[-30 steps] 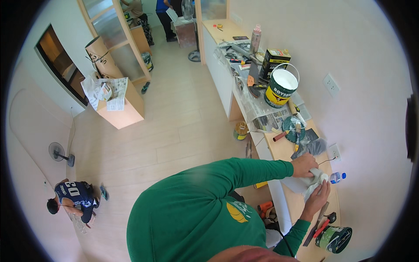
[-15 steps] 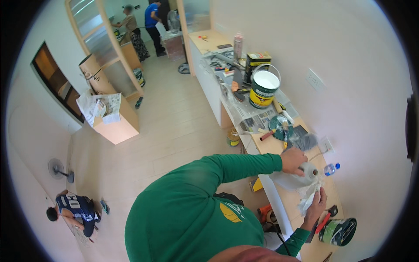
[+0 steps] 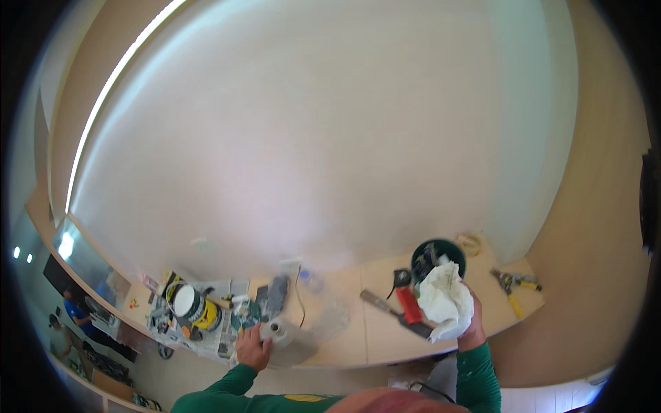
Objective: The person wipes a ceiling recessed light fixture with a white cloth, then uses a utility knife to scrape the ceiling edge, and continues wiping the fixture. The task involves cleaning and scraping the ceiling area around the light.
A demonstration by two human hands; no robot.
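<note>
My left hand (image 3: 254, 350) touches the left side of a pale translucent roll (image 3: 292, 345), its fingers slightly apart and curved. A crumpled white cloth (image 3: 446, 303) is in my right hand (image 3: 471, 334), which is partly hidden by it. Behind and beside the cloth are a red-handled tool (image 3: 409, 305), a long flat blade (image 3: 376, 300), a black tape measure (image 3: 401, 280) and a dark green bucket (image 3: 437, 248) with items inside.
The wooden counter (image 3: 358, 337) also bears a water bottle (image 3: 310, 281), a grey bag (image 3: 277, 294), a paint pail (image 3: 205, 313), several tools and yellow-handled pliers (image 3: 511, 294). A plain wall rises behind it. Two people (image 3: 79, 316) work at the far left.
The view has swung round to face the wall. My right hand has carried the white cloth rightward, away from the roll; my left hand has shifted from the roll's top to its side.
</note>
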